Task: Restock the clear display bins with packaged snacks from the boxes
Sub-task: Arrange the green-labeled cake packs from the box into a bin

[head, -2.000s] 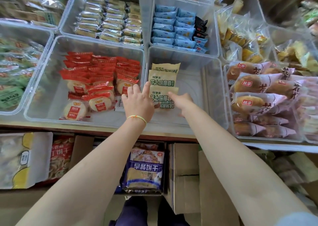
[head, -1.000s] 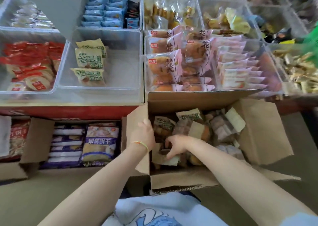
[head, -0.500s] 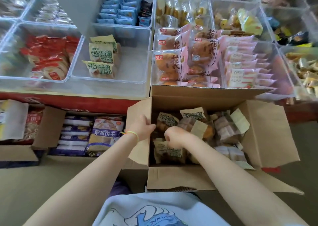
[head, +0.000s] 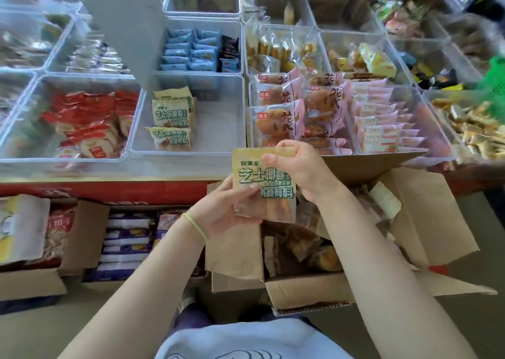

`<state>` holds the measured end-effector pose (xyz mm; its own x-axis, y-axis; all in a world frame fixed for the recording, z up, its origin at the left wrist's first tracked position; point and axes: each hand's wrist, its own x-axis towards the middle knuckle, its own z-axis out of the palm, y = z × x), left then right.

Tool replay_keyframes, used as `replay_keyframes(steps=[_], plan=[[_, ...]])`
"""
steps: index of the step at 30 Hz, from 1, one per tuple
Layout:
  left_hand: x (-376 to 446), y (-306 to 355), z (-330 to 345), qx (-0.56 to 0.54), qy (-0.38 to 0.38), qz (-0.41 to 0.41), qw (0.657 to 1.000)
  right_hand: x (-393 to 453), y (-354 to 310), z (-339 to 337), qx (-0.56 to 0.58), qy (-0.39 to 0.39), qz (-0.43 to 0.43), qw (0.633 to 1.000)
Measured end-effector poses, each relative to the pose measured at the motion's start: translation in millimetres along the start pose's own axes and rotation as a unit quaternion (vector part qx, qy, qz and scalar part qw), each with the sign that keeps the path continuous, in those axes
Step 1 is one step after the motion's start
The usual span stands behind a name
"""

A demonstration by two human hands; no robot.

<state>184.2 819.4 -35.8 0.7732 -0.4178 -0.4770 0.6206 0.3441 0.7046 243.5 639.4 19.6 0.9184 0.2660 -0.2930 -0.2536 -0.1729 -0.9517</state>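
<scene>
Restock well short of done. The clear display bin (head: 224, 129) in front holds only 3 tan cheese-coconut packets (head: 171, 114), stacked along its left wall; the middle and right of its floor are bare plastic.

A 4th tan packet (head: 263, 186) is up in the air between both hands, above the open cardboard box (head: 426, 222) and just short of the bin's near rim. Left hand (head: 226, 211): fingers curled round the packet's lower left edge. Right hand (head: 297, 167): fingers and thumb pinching the top right corner. There may be more than 1 packet in the grip; edges behind the front one are too blurred to say.

The box still shows many wrapped snacks under and behind the hands, so plenty left to move.

Edges and room:
- The bin's near wall stands between packet and floor; the packet must clear that rim.
- The box's far flap (head: 363, 164) rises just beside the right hand, close under the bench (head: 109, 179) edge.
- The pink bread bin (head: 297, 107) touches the target bin on the right, full to its rim.
- The red packet bin (head: 82, 121) sits against the left.
- Judged open path: straight forward and slightly left, into the bare right part.
</scene>
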Motion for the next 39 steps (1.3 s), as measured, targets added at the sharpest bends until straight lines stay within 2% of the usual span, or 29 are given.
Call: replay_keyframes(steps=[8, 10, 13, 15, 17, 21, 23, 24, 26, 28, 30, 33, 39], plan=[[-47, 56, -84, -0.002, 0.063, 0.048, 0.997, 32, -20, 119, -0.082, 0.119, -0.016, 0.989], [-58, 71, -107, -0.003, 0.073, 0.061, 0.995, 47, -18, 145, -0.075, 0.105, 0.043, 0.991], [-66, 92, -140, 0.002, 0.096, 0.087, 0.992, 65, -18, 178, -0.020, 0.020, 0.215, 0.976], [-65, 103, -162, 0.005, 0.122, 0.092, 0.988, 77, -17, 196, 0.034, -0.013, 0.260, 0.965], [-57, 112, -180, 0.009, 0.134, 0.094, 0.986, 93, -14, 209, 0.061, -0.016, 0.255, 0.965], [-22, 135, -203, 0.068, 0.183, 0.116, 0.974, 133, -17, 220, 0.049, 0.051, 0.183, 0.981], [-3, 144, -209, 0.175, 0.250, 0.146, 0.941, 153, -20, 214, 0.023, 0.080, 0.175, 0.981], [4, 145, -215, 0.238, 0.292, 0.173, 0.910, 163, -18, 207, 0.009, 0.085, 0.179, 0.980], [19, 138, -237, 0.383, 0.360, 0.208, 0.825, 179, -19, 194, -0.011, 0.076, 0.218, 0.973], [33, 122, -262, 0.515, 0.378, 0.165, 0.751, 194, -11, 182, -0.055, 0.047, 0.266, 0.961], [43, 107, -275, 0.608, 0.347, 0.097, 0.707, 207, -5, 179, -0.078, 0.042, 0.290, 0.953], [53, 104, -276, 0.628, 0.326, 0.034, 0.706, 223, 4, 184, -0.101, 0.059, 0.308, 0.944], [64, 121, -279, 0.662, 0.307, -0.003, 0.684, 251, 32, 206, -0.214, 0.030, 0.310, 0.926]])
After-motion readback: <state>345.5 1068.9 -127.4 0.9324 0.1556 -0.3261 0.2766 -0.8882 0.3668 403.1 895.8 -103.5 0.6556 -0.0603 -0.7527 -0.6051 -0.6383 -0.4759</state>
